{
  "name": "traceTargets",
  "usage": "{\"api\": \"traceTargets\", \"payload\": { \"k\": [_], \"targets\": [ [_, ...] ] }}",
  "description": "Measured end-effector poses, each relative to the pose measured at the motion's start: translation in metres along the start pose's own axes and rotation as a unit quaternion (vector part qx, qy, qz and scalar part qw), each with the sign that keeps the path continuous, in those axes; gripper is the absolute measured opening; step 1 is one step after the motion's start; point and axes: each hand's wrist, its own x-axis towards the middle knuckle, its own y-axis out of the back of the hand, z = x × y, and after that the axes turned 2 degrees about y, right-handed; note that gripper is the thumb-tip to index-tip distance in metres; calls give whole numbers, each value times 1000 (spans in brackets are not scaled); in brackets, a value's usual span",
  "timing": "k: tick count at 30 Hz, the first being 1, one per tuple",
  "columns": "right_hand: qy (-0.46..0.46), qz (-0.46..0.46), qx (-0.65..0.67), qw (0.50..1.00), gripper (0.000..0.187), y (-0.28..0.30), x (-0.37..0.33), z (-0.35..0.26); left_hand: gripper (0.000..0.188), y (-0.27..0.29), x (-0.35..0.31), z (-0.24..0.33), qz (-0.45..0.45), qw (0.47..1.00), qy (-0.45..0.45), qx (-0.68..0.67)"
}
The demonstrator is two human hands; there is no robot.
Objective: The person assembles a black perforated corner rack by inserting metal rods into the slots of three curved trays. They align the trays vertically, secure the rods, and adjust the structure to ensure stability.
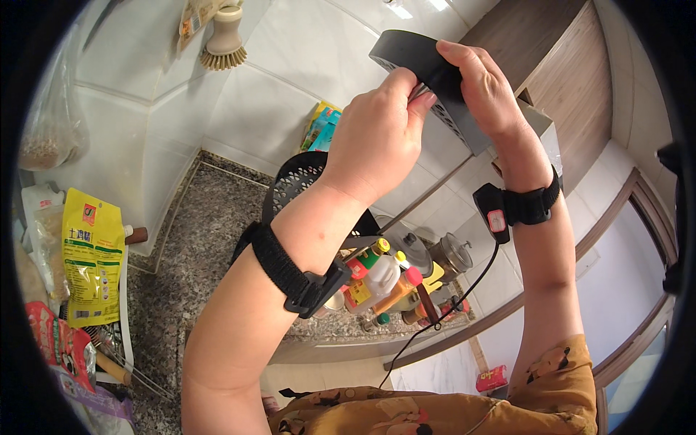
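In front of the tiled wall, a black rack [406, 52] with a perforated side is held up and tilted. My right hand [484, 87] is closed around its right part, thumb over the outer face. My left hand [380, 134] is closed in a pinch at the perforated side, against the rack. A thin silvery metal piece [418, 91] shows between the left thumb and forefinger; most of it is hidden. Behind my left wrist, a black perforated basket [297, 174] stands on the granite counter [210, 210].
Bottles [380, 283] and a glass jar [451, 255] crowd the counter below my hands. A yellow food bag [93, 254] and other packages stand at the left. A scrub brush [225, 40] hangs on the wall. A wooden cabinet [558, 58] is at upper right. A cable [475, 286] runs from my right wrist strap.
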Motion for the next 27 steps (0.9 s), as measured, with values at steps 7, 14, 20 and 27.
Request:
{"api": "traceTargets", "payload": {
  "k": [7, 14, 20, 27],
  "targets": [
    [-76, -39, 11, 996, 41, 7, 4, -1, 24, -2, 1, 3, -8, 1000, 12, 22],
    [-18, -44, 0, 999, 46, 1, 10, 8, 15, -10, 2, -2, 22, 978, -50, 203],
    [8, -13, -67, 998, 50, -3, 10, 7, 18, -13, 4, -2, 29, 975, -28, 221],
    [4, -8, -78, 997, 47, -6, 11, 2, 11, -8, 8, 4, -19, 977, 16, 213]
  ]
}}
